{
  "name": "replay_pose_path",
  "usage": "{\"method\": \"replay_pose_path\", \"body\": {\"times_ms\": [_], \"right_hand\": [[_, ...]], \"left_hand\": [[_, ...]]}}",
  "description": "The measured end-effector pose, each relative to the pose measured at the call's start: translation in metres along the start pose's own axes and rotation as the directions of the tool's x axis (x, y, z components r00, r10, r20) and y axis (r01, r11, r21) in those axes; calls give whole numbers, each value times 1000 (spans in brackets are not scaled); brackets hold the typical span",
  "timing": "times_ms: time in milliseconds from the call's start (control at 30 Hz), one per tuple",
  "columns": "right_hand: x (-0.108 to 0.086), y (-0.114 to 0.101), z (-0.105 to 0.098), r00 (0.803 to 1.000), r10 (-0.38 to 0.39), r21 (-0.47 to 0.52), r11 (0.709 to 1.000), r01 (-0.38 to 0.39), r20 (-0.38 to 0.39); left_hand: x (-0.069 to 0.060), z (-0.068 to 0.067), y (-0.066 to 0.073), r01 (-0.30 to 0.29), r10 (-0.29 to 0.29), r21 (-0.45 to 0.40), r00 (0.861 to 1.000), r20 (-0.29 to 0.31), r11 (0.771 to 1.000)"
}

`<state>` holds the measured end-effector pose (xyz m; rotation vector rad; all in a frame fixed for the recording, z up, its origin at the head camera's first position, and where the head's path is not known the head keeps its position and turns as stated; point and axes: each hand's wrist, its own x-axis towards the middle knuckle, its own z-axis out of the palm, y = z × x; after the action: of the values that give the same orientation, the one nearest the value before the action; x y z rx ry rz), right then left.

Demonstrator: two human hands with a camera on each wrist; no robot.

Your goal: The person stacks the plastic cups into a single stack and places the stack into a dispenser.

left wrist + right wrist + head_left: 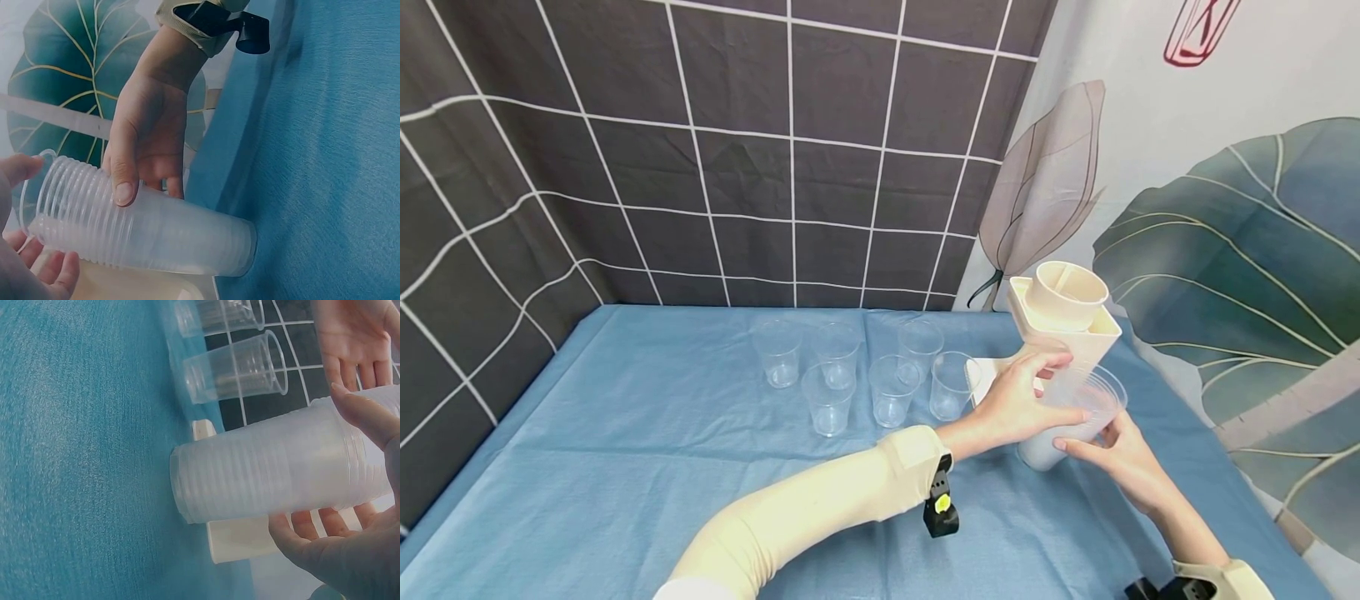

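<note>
A tall stack of nested clear plastic cups [1042,448] stands on the cloth at the right, its bottom touching the table in both wrist views. The right hand [1131,467] grips the stack's side, thumb in front and fingers behind; in the left wrist view its thumb lies just below the ribbed rims. The left hand [1017,404] pinches the top cup [30,194] at its rim, between thumb and fingers. Whether that cup is separated from the stack cannot be told.
Several single clear cups [830,408] stand upright in a group at the table's middle back. Behind the stack stands a cream-coloured holder [1078,343] with a round container [1067,296] on top. Dark grid cloth [737,167] hangs behind the blue table cover [625,467].
</note>
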<state>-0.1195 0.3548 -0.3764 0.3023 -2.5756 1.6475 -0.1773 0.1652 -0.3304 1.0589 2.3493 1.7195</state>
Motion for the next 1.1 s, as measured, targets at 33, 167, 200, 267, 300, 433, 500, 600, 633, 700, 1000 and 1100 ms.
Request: {"method": "replay_pose_path", "body": {"times_ms": [33,167,200,267,300,433,500,600,633,700,1000,1100], "right_hand": [[0,0,0,1000,1,1,1000,-1,0],[0,0,0,1000,10,-6,1000,-10,-3],[0,0,0,1000,12,-11,1000,-12,-5],[0,0,0,1000,14,-17,1000,-14,-6],[0,0,0,1000,14,-19,1000,-14,-8],[0,0,0,1000,11,-19,1000,-11,-10],[0,0,0,1000,11,-17,1000,-11,-11],[-1,-1,0,1000,13,-13,1000,-14,-13],[-1,-1,0,1000,15,-13,1000,-16,-14],[-1,-1,0,1000,19,-17,1000,-20,-17],[-1,-1,1,1000,19,-15,1000,-20,-19],[-1,-1,1,1000,19,-16,1000,-19,-17]], "left_hand": [[0,0,0,1,-1,-1,1000,-3,1000],[0,0,0,5,-5,2,1000,-11,1000],[0,0,0,5,-5,3,1000,-13,1000],[0,0,0,1,-1,7,1000,-18,1000],[0,0,-1,0,0,6,1000,-20,1000],[0,0,-1,-5,5,5,1000,-24,1000],[-1,0,-1,-2,2,-1,1000,-21,1000],[-1,0,-1,8,-8,-12,1000,-14,1000],[-2,1,-1,12,-12,-17,1000,-11,1000],[-2,1,-2,20,-20,-20,1000,-6,1000],[-3,1,-3,34,-34,-18,999,-4,999],[-3,1,-3,34,-34,-12,999,-5,999]]}}
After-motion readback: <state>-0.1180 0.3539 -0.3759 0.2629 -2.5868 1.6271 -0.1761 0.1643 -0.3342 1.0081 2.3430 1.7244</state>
